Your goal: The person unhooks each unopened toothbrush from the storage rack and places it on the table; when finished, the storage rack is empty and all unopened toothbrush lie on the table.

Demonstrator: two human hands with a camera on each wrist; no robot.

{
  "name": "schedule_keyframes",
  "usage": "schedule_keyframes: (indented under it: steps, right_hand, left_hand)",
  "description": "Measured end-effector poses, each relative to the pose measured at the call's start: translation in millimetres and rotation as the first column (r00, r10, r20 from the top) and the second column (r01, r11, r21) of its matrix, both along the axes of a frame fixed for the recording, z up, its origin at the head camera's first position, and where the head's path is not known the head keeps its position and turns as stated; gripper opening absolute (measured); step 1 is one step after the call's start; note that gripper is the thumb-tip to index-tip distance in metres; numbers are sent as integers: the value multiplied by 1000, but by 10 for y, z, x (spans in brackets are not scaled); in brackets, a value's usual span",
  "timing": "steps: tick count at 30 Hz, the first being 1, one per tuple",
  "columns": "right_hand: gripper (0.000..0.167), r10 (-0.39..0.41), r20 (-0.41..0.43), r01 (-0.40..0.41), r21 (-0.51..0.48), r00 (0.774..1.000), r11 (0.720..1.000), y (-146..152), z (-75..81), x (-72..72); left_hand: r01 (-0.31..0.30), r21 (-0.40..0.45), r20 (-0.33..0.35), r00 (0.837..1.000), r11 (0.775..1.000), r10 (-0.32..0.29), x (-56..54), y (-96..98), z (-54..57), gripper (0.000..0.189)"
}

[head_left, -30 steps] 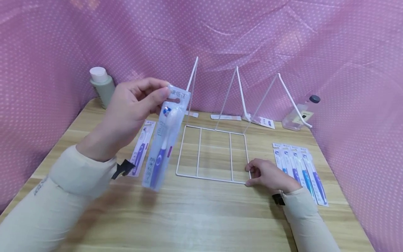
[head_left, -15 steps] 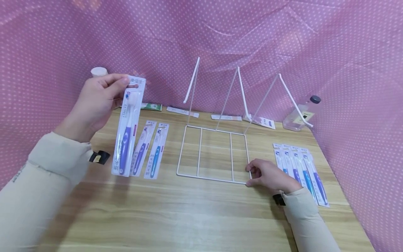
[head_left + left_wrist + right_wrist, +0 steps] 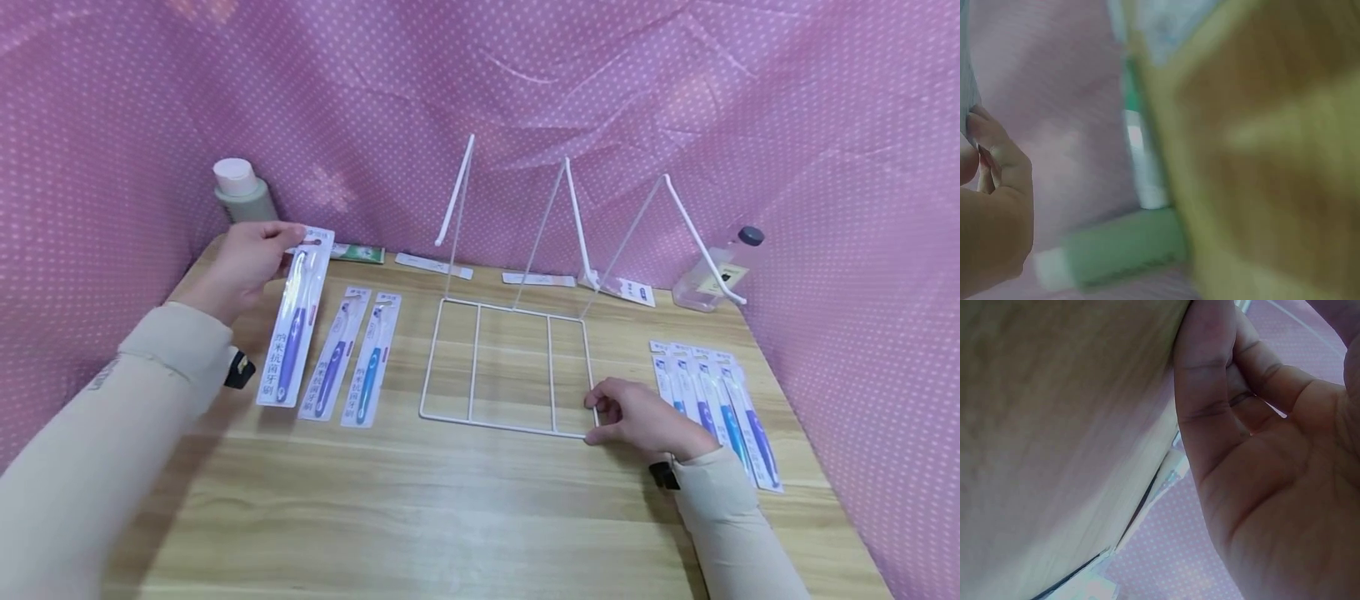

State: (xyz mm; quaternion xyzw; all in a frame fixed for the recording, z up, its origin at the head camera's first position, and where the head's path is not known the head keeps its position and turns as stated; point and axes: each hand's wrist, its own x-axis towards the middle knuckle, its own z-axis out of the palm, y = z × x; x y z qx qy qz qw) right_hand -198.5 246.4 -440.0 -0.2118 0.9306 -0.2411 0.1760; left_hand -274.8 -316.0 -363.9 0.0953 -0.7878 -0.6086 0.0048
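Note:
My left hand (image 3: 243, 262) pinches the top of a packaged toothbrush (image 3: 294, 325) with a purple handle, held over the left of the table. Close to its right lie two more packs, a purple toothbrush (image 3: 332, 358) and a blue toothbrush (image 3: 371, 358). In the left wrist view only a sliver of the held pack shows beside the fingers (image 3: 997, 144). A white wire rack (image 3: 475, 358) with three upright wire dividers stands mid-table. My right hand (image 3: 641, 417) grips the rack's front right corner between thumb and fingers. Curled fingers fill the right wrist view, where the corner is hidden.
Several packaged toothbrushes (image 3: 738, 425) overlap in a row right of my right hand. Along the back lie a green-ended tube (image 3: 360, 252) and flat boxes (image 3: 538, 279). A green bottle (image 3: 247, 204) stands back left, a clear black-capped bottle (image 3: 701, 283) back right. Pink dotted cloth (image 3: 562, 83) surrounds the table.
My left hand has carried the purple toothbrush pack leftward, then lowered it left of the two lying packs, uncovering the blue one. My right hand and the rack have stayed put.

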Motion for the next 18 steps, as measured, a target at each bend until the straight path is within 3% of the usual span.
schedule_keyframes:
  steps: [3,7,11,18]
  right_hand:
    - [42,-9,8,9,4,1000,1000,10,1,2]
    - [43,-7,20,7,-8,1000,1000,14,-6,3]
    - [42,-14,19,14,-8,1000,1000,12,-13,6]
    - [42,-10,9,10,-1,1000,1000,13,4,-12]
  left_hand:
    - [29,-94,49,999,995,-24,-131,-40,-242,46]
    - [54,-135,113,993,989,-39,-235,-91,-482,49]
    - [68,-142,137,989,988,-48,-289,-89,-592,46]
    - [84,-178,197,979,980,-48,-355,-61,-677,43]
